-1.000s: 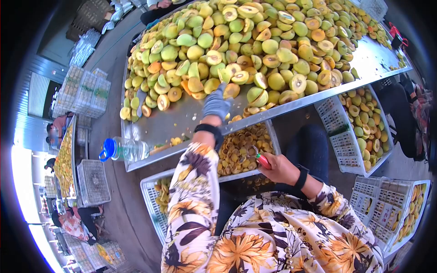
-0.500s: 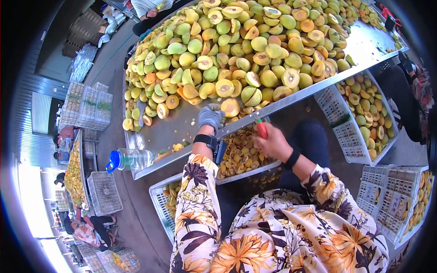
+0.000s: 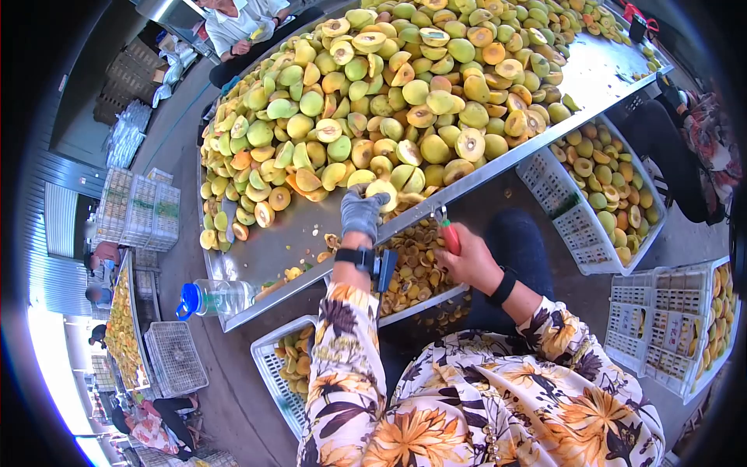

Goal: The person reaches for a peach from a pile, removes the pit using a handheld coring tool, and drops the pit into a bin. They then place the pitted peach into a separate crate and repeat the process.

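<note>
My left hand [image 3: 362,212], in a grey glove, holds a cut yellow fruit [image 3: 381,198] at the near edge of the metal table [image 3: 268,247]. My right hand [image 3: 469,257] is closed around the red handle of a small tool [image 3: 449,237], whose metal end points up by the table's rim. A large heap of halved green and yellow fruit [image 3: 389,101] lies just beyond my hands. Below them, a crate of cut fruit pieces [image 3: 416,268] stands under the table edge.
A blue-capped bottle [image 3: 222,297] lies at the table's left corner. White crates of fruit stand at the right [image 3: 580,226] and lower left [image 3: 272,373]. One person [image 3: 241,31] is across the table; another [image 3: 712,148] is at the right.
My left hand has taken hold of a cut fruit. The tool's metal end now shows above my right hand. The whole view has shifted, showing more of the person across the table.
</note>
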`<control>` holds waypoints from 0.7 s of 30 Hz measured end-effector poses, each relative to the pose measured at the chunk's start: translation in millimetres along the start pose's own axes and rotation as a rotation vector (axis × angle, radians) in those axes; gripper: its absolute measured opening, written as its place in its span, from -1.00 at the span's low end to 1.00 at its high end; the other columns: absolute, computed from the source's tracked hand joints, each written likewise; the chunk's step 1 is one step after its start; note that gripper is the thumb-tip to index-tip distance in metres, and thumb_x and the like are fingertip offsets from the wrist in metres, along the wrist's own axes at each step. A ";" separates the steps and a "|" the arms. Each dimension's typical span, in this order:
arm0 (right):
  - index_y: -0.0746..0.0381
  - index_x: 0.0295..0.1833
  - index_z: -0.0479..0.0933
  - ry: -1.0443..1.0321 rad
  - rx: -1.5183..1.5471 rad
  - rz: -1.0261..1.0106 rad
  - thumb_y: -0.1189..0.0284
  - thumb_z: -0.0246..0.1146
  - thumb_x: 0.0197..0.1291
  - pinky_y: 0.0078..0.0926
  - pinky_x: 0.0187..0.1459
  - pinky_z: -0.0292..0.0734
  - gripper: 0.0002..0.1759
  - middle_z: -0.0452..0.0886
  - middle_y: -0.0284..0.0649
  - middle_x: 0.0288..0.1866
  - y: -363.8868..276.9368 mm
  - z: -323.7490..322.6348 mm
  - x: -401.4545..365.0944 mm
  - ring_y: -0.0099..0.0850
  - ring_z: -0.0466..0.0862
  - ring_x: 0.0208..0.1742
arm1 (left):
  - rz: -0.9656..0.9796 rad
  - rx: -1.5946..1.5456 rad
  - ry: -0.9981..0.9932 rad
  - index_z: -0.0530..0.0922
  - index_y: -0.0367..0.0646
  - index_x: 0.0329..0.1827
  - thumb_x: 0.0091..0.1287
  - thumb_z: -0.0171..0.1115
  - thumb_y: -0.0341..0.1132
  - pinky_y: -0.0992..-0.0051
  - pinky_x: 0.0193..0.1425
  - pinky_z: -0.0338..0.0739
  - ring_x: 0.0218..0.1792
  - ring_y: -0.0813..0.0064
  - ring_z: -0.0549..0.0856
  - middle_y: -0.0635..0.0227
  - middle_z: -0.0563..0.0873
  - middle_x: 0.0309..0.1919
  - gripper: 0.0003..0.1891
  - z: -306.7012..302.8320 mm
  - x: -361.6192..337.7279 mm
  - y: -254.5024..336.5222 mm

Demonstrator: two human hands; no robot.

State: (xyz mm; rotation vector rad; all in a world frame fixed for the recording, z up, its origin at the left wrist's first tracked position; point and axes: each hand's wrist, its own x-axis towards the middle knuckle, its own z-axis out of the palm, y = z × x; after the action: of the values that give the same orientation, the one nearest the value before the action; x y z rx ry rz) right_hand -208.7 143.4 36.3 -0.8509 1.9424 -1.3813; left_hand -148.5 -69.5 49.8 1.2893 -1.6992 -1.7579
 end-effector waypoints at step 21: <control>0.38 -0.29 0.31 -0.378 -0.265 -0.323 0.47 0.23 -0.01 -0.15 -0.44 0.41 -0.73 0.49 0.13 -0.57 -49.9 64.8 -31.1 0.08 0.53 -0.46 | 0.020 -0.891 0.050 0.47 -0.13 -0.08 0.27 0.03 0.07 0.34 -0.15 0.56 -0.30 0.30 0.63 0.24 0.64 -0.28 -0.57 -48.2 -123.1 -64.0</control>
State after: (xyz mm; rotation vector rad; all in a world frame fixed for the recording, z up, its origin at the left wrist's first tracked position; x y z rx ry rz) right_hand -131.6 118.3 69.3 -1.4898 1.7620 -1.0410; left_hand -26.8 12.2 40.2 0.8695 -0.7009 -2.0629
